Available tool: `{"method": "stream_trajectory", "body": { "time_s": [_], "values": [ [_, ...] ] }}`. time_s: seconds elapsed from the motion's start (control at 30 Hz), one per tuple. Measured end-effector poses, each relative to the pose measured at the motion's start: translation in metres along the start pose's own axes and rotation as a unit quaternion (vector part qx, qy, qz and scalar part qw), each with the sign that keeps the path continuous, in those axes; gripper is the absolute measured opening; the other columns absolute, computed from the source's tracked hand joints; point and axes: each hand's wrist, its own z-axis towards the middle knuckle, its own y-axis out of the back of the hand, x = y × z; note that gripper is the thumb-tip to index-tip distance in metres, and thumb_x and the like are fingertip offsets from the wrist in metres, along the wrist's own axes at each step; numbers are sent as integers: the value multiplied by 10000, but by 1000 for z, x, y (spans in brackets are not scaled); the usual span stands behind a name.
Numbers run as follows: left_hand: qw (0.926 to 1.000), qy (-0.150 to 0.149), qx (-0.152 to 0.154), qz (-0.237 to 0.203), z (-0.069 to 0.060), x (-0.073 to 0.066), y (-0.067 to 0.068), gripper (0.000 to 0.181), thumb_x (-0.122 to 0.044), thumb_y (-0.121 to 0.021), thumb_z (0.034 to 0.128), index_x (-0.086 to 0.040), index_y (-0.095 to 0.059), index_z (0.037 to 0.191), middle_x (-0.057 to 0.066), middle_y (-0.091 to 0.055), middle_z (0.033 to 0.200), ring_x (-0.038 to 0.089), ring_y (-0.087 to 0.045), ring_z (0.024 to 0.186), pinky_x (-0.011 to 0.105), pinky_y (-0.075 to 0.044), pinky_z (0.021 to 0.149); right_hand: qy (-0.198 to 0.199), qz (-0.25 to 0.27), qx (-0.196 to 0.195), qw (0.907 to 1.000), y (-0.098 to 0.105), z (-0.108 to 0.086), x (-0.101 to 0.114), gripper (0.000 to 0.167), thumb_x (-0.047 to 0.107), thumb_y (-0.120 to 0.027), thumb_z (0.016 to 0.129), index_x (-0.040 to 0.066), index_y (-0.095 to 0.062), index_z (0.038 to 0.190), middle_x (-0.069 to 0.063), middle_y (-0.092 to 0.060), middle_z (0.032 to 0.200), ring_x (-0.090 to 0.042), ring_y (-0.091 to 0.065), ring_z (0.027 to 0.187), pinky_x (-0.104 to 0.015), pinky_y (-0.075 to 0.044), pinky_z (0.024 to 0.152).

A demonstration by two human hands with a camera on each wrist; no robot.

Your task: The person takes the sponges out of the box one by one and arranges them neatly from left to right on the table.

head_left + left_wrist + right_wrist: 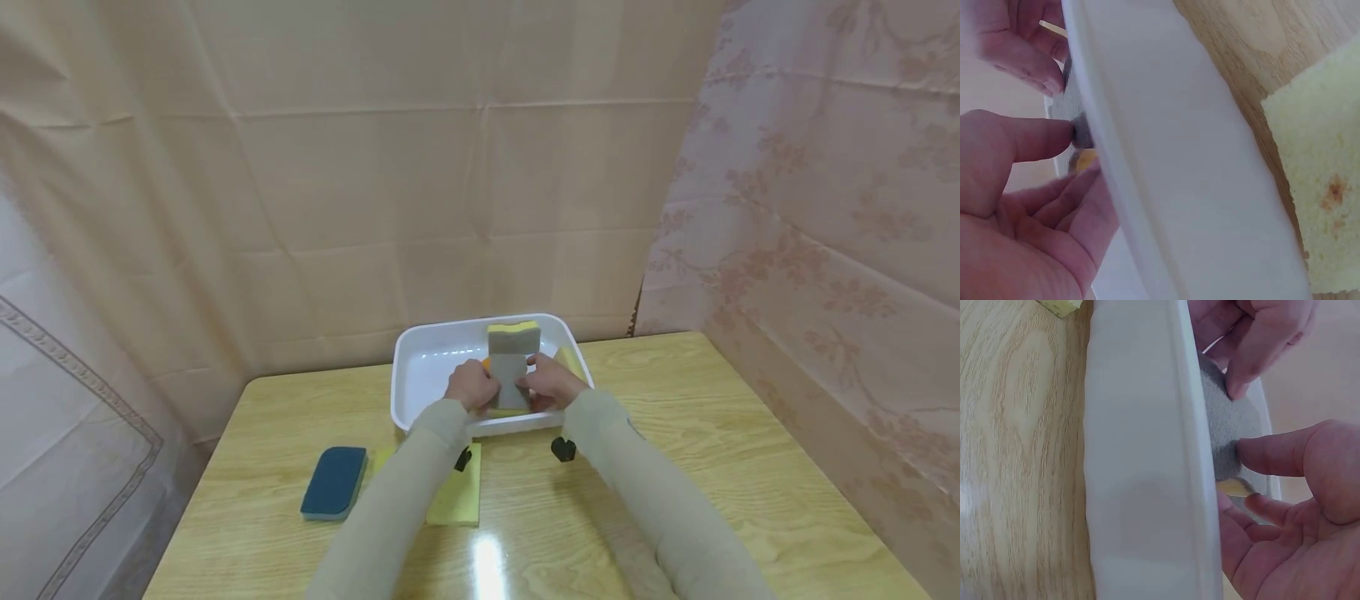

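Note:
Inside a white tray (405, 375), a grey-faced sponge (508, 375) with a yellow underside is held between both hands. The left hand (471, 385) pinches its left edge, thumb on the grey face (1060, 106) in the left wrist view. From the right, the right hand (553, 381) pinches the other edge, its thumb pressing the grey face (1225, 419) in the right wrist view. Just behind stands another grey and yellow sponge (513, 338). A bit of orange shows beside the left hand. The tray wall hides part of the fingers in both wrist views.
A yellow sponge piece (572, 363) leans at the tray's right side. On the wooden table (300, 417), a dark blue sponge (334, 482) lies at the left, and a yellow sheet (456, 497) lies in front of the tray, partly under the left sleeve. Curtains hang behind and at the sides.

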Motion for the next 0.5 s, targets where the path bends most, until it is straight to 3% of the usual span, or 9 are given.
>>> {"method": "stream_trajectory", "body": {
  "time_s": [0.1,0.33,0.5],
  "values": [
    [9999,83,-67,-112,0,-2,1,153,-173,-599,853,-46,-613,767,66,-623,657,189,-567,521,283,-448,504,21,-20,-12,10000,1,-2,2,507,48,-562,982,-41,-310,1412,-316,-518,1297,-353,-688,783,-388,-603,623],
    [9991,152,-21,-384,2,-4,2,222,-211,-569,910,-45,-630,777,68,-650,673,191,-617,508,266,-454,468,74,-145,19,9999,4,-4,3,489,93,-566,994,-51,-323,1392,-309,-472,1352,-395,-682,922,-421,-612,676],
    [9987,153,-35,-488,-1,-5,4,286,-237,-559,937,9,-689,998,112,-706,850,209,-669,624,273,-510,544,94,-124,17,9999,6,-7,8,489,94,-570,1004,-45,-313,1395,-324,-473,1339,-407,-690,920,-427,-615,669]
  ]
}}
